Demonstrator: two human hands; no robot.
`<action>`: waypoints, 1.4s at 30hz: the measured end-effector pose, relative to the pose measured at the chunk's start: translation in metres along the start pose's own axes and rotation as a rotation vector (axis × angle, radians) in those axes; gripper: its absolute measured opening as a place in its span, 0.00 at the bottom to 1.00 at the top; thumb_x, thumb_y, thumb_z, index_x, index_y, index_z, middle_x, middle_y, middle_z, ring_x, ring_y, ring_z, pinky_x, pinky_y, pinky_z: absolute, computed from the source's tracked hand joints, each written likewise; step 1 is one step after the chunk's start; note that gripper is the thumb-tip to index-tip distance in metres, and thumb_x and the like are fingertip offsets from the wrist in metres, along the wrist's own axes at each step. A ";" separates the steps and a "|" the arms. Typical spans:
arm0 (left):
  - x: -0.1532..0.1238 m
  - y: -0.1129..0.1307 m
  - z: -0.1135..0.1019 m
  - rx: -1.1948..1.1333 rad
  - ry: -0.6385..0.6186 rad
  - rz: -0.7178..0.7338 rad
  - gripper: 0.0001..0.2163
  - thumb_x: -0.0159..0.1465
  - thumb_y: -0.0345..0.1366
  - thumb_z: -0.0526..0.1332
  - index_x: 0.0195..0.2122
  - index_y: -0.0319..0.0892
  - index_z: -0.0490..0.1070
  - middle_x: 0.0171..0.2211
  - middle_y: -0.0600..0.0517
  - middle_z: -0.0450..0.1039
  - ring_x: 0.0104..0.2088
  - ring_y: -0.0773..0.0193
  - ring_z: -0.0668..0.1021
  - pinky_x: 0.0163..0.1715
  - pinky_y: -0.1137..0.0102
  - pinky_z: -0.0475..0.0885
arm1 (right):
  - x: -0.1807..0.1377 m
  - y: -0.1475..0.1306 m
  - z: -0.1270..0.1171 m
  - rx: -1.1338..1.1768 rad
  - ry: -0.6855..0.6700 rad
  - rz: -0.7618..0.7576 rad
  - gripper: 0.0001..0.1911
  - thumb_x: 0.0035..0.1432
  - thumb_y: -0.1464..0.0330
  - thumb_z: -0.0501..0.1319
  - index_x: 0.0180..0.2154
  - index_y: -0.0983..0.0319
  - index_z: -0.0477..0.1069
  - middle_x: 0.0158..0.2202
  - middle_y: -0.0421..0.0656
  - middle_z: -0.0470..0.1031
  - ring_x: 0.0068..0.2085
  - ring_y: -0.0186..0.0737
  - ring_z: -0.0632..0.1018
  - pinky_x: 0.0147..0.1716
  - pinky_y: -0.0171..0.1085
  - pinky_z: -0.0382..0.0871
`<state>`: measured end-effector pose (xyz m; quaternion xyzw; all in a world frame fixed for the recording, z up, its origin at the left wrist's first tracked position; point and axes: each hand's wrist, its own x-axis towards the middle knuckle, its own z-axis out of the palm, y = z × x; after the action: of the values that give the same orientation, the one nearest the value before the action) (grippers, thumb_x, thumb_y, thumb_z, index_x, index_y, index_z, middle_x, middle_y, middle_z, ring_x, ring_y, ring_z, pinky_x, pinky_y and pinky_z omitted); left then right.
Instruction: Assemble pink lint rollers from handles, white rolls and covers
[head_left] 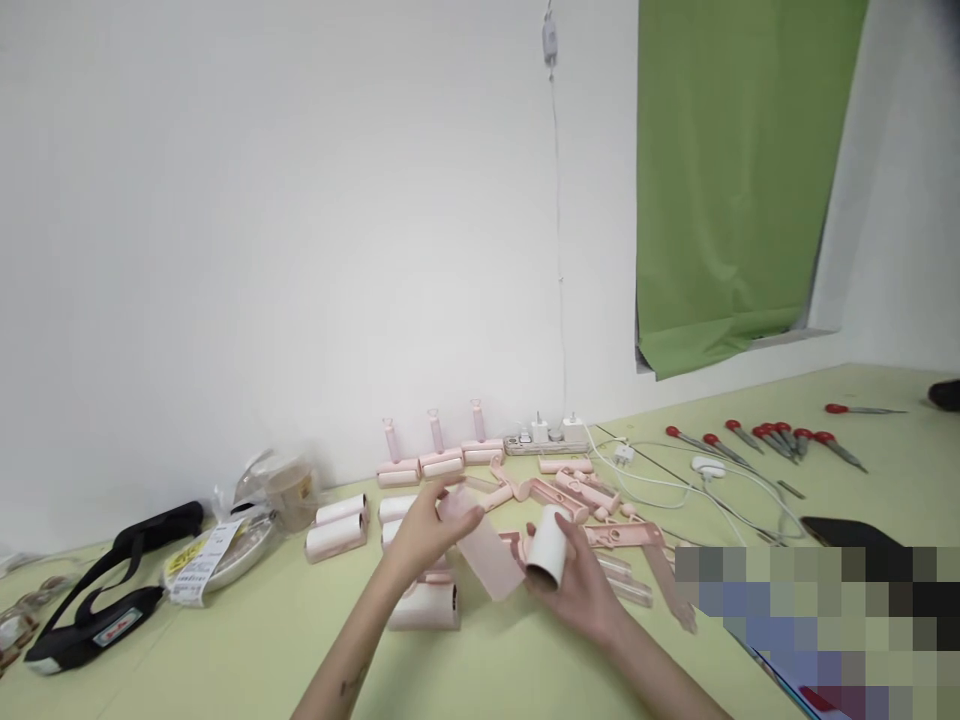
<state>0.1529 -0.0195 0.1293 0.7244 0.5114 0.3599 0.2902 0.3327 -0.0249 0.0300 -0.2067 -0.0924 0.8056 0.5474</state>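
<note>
My left hand (424, 535) pinches a translucent pink cover (484, 545) by its upper end, holding it tilted above the pale green table (247, 640). My right hand (581, 585) grips a white paper roll (549, 547) close beside the cover's lower end. Beneath and around both hands lie several pink lint-roller parts (581, 495) and white rolls (337, 525). One assembled pink roller (424, 605) lies under my left wrist. Three finished rollers (439, 455) stand upright by the wall.
A white power strip (544, 440) with cables (675, 485) sits by the wall. Several red-handled screwdrivers (772, 438) lie at right. A black strap (101, 600), a bagged foil tray (225, 555) and a plastic cup (289, 490) are at left. A green curtain (735, 170) hangs behind.
</note>
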 end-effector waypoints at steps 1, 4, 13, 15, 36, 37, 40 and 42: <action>-0.005 -0.008 0.004 -0.063 -0.010 0.022 0.19 0.49 0.42 0.58 0.43 0.45 0.61 0.38 0.50 0.64 0.32 0.64 0.71 0.30 0.73 0.66 | -0.003 -0.008 0.003 -0.004 -0.006 -0.041 0.17 0.46 0.57 0.60 0.37 0.61 0.64 0.33 0.43 0.73 0.40 0.37 0.73 0.37 0.34 0.69; -0.022 -0.036 0.029 -0.266 -0.021 0.044 0.15 0.49 0.35 0.57 0.37 0.45 0.56 0.35 0.54 0.60 0.30 0.68 0.71 0.30 0.74 0.66 | -0.015 -0.030 0.012 0.008 -0.044 -0.139 0.17 0.46 0.59 0.60 0.38 0.59 0.64 0.36 0.42 0.72 0.43 0.38 0.72 0.36 0.35 0.69; -0.063 -0.072 0.066 -0.042 -0.237 0.018 0.21 0.48 0.34 0.60 0.44 0.43 0.58 0.44 0.48 0.63 0.46 0.58 0.66 0.47 0.65 0.60 | -0.032 -0.026 0.023 -0.031 -0.186 -0.080 0.16 0.51 0.59 0.56 0.41 0.60 0.64 0.39 0.46 0.71 0.44 0.43 0.71 0.37 0.40 0.67; -0.061 -0.067 0.064 -0.070 -0.191 0.037 0.23 0.51 0.37 0.59 0.48 0.44 0.56 0.49 0.47 0.59 0.51 0.57 0.62 0.50 0.64 0.56 | -0.032 -0.017 0.023 -0.034 -0.203 -0.004 0.20 0.51 0.58 0.56 0.44 0.61 0.63 0.40 0.48 0.71 0.44 0.44 0.71 0.37 0.41 0.66; -0.015 -0.019 0.044 -0.576 -0.044 -0.133 0.15 0.54 0.44 0.57 0.36 0.39 0.73 0.27 0.52 0.71 0.29 0.67 0.69 0.31 0.73 0.64 | -0.037 0.023 0.024 -0.617 -0.208 0.133 0.20 0.55 0.54 0.48 0.39 0.64 0.65 0.23 0.41 0.68 0.23 0.34 0.70 0.18 0.31 0.65; -0.016 -0.017 0.044 -0.534 -0.060 -0.147 0.15 0.54 0.44 0.56 0.35 0.39 0.74 0.27 0.52 0.71 0.29 0.66 0.69 0.32 0.73 0.64 | -0.038 0.024 0.023 -0.629 -0.217 0.141 0.21 0.55 0.54 0.48 0.38 0.64 0.65 0.23 0.41 0.67 0.24 0.34 0.70 0.17 0.31 0.65; -0.018 -0.015 0.046 -0.540 -0.068 -0.161 0.13 0.55 0.42 0.56 0.38 0.42 0.72 0.31 0.52 0.72 0.31 0.65 0.71 0.33 0.73 0.65 | -0.037 0.025 0.021 -0.657 -0.236 0.148 0.21 0.56 0.55 0.47 0.39 0.64 0.65 0.24 0.41 0.67 0.25 0.34 0.70 0.16 0.31 0.65; -0.018 -0.016 0.046 -0.564 -0.055 -0.118 0.12 0.54 0.39 0.56 0.37 0.43 0.72 0.33 0.52 0.73 0.33 0.64 0.72 0.35 0.72 0.65 | -0.037 0.025 0.020 -0.674 -0.247 0.146 0.21 0.56 0.55 0.47 0.39 0.64 0.65 0.24 0.42 0.67 0.25 0.34 0.70 0.16 0.30 0.65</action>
<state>0.1776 -0.0339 0.0861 0.5936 0.4242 0.4506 0.5145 0.3143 -0.0667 0.0475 -0.2827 -0.4030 0.7859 0.3742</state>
